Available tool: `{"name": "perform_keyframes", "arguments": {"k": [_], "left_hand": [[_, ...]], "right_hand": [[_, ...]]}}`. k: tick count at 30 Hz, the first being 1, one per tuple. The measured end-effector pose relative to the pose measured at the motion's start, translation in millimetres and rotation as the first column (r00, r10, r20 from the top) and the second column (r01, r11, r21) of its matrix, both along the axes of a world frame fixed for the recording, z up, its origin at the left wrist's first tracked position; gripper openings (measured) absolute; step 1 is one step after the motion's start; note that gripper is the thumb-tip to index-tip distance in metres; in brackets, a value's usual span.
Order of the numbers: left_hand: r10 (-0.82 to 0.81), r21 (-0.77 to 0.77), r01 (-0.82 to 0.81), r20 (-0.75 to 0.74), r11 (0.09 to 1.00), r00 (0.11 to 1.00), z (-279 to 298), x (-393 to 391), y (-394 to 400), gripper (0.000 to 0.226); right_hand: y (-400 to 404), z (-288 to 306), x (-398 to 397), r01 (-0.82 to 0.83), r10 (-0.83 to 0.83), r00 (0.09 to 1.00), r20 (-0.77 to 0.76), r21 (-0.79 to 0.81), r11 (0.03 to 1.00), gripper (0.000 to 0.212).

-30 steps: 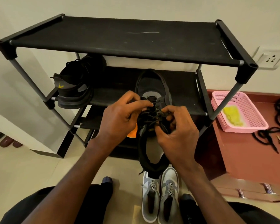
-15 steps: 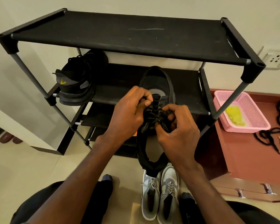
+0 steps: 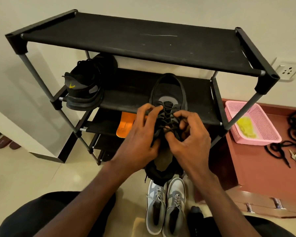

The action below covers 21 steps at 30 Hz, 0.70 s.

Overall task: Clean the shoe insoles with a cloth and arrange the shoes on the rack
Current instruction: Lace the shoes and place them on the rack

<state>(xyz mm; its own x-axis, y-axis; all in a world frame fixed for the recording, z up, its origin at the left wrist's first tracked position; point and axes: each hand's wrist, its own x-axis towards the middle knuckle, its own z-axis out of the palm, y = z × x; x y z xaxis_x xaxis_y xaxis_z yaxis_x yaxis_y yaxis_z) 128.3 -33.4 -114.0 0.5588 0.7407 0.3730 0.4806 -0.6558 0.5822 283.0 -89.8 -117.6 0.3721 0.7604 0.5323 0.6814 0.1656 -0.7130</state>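
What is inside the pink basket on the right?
A crumpled yellow cloth lies inside the pink basket, on its floor. Anything beneath the cloth is covered and cannot be seen.

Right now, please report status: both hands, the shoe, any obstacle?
Left hand and right hand both pinch laces of black shoe, toe over second shelf. Grey sneakers on floor below. Shelf space ahead free.

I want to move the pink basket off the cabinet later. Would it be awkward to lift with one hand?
Probably not. The pink basket looks like thin perforated plastic, so likely light and a little flexible at the rim. It holds only a yellow cloth, which adds little weight. On the smooth red-brown cabinet top it may slide if pushed.
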Motion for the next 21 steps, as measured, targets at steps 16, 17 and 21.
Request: {"name": "perform_keyframes", "arguments": {"k": [16, 17, 21], "left_hand": [[0.044, 0.031, -0.048, 0.130, 0.998, 0.991, -2, 11, 7, 0.064], [0.055, 0.050, -0.061, 0.118, 0.997, 0.991, -3, 12, 6, 0.064], [0.050, 0.097, -0.060, 0.100, 0.993, 0.994, -3, 12, 6, 0.064]], "right_hand": [[31, 10, 37, -0.249, 0.251, 0.964, -0.089, 0.026, 0.968, 0.016], [31, 11, 39, -0.239, 0.241, 0.969, -0.055, 0.035, 0.970, 0.015], [33, 15, 42, -0.220, 0.217, 0.975, 0.048, 0.056, 0.974, 0.014]]}}
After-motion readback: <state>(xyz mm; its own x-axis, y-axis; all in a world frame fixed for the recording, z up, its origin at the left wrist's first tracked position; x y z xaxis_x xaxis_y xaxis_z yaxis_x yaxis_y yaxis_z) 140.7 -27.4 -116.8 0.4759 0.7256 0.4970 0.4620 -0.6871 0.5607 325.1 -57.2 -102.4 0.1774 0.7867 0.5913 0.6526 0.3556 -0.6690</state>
